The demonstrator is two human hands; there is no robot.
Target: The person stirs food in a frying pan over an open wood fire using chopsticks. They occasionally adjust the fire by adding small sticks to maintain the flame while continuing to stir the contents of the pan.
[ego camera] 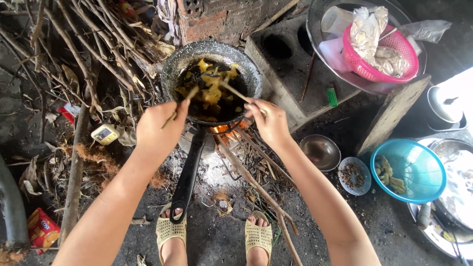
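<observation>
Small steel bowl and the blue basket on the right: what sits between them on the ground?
In the head view, a small dish of dark bits lies between the steel bowl and the blue basket, close against the basket's rim.

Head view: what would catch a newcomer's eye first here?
A dark frying pan of yellow food pieces sits top centre over a small fire. The left hand and right hand each hold a thin stick into it. At right lie a blue basket and, higher up, a pink basket.
</observation>
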